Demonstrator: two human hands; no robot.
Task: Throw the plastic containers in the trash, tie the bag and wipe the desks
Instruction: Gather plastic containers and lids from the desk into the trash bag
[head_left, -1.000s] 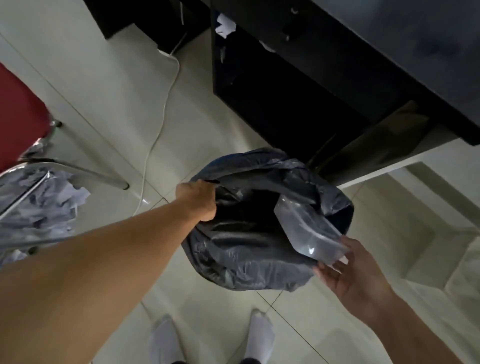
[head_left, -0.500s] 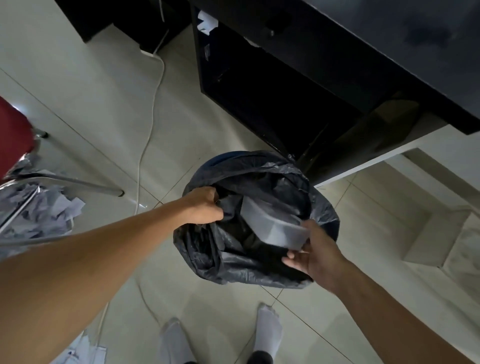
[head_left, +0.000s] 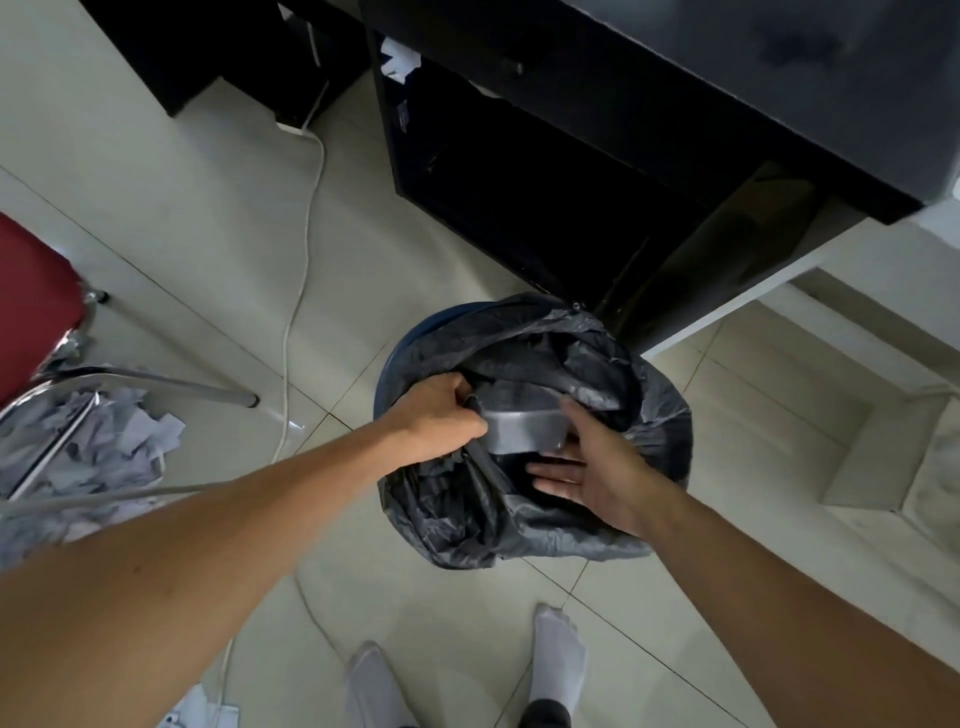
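A black trash bag (head_left: 613, 364) lines a blue bin on the tiled floor, its mouth open. My left hand (head_left: 436, 421) grips the bag's left rim and holds it wide. A clear plastic container (head_left: 524, 431) lies in the bag's mouth, between my two hands. My right hand (head_left: 592, 462) is at the container's right end, fingers spread, thumb over its top edge; it touches the container rather than clasping it.
A black desk (head_left: 727, 104) and its dark cabinet stand just behind the bin. A red chair (head_left: 36, 301) with chrome legs is at the left, over torn paper scraps (head_left: 104, 441). A white cable (head_left: 301, 270) crosses the floor. My socked feet (head_left: 556, 660) are below.
My right hand carried the container from outside the bag's right edge into its mouth and has loosened its grip. My left hand kept holding the rim.
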